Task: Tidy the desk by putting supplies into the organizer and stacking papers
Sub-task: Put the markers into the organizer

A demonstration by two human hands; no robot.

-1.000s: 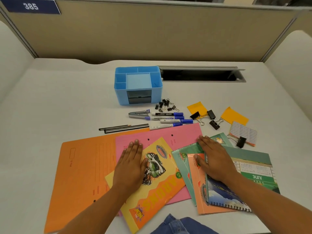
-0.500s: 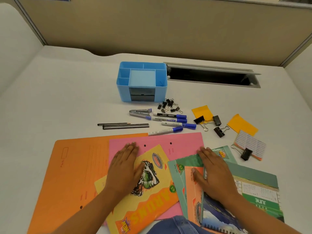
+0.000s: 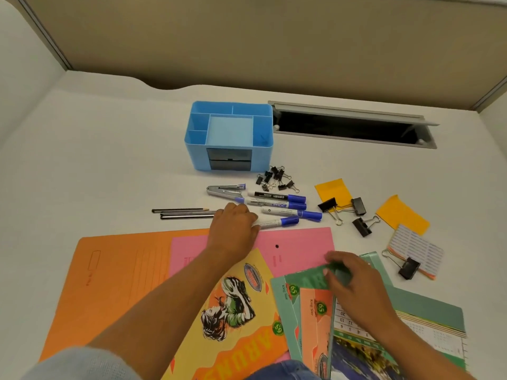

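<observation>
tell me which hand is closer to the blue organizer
Left. The left hand grips the front marker, a short way in front of the blue organizer. The right hand is farther back toward the person, pinching the green notebook.

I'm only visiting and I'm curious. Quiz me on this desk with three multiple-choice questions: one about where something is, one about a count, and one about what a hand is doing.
1. Where does the blue organizer stand?
A) on the pink folder
B) just left of the open slot in the desk
C) on the yellow notebook

2. How many blue-capped markers lie on the desk?
A) two
B) four
C) seven

3. What is the left hand doing?
A) lying flat on the yellow notebook
B) gripping the nearest marker
C) holding a binder clip

Answers:
1 B: its right wall sits by the slot's left end.
2 B: three lie in a row and one lies nearer.
3 B: its fingers curl over that marker's white barrel, while the right hand pinches the green notebook.
</observation>
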